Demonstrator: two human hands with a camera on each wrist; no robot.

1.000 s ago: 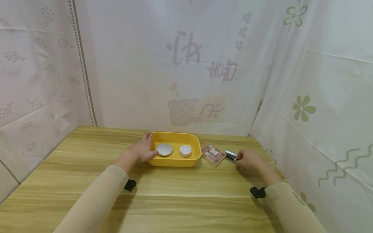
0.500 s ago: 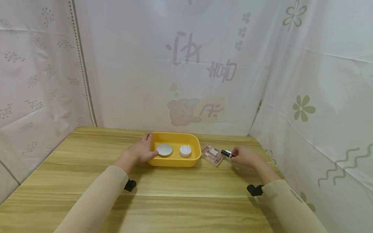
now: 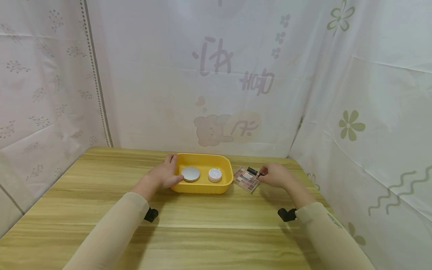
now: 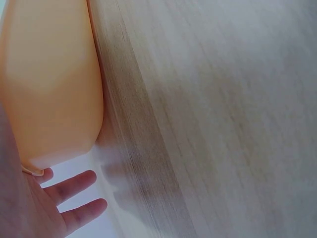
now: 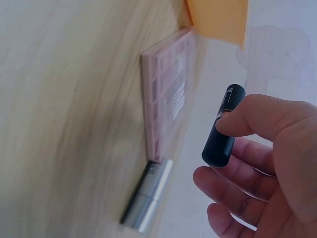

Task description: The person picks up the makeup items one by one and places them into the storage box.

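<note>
My right hand pinches a black lipstick tube with a thin metallic band, raised over the eyeshadow palette. The right wrist view shows the thumb pressed on the tube and the other fingers bent below it. A silver tube lies on the table against the palette's end, hidden by the hand in the head view. My left hand rests on the left end of a yellow bin, thumb across the rim and fingers fairly straight. Inside the bin lie a round silver compact and a small white round case.
The bin and palette sit side by side near the back edge of the wood-grain table. Patterned white curtains hang behind the table and at both sides.
My right hand has lifted the black lipstick tube from beside the silver tube and moved it left, over the palette. The left hand and the bin have stayed put.
</note>
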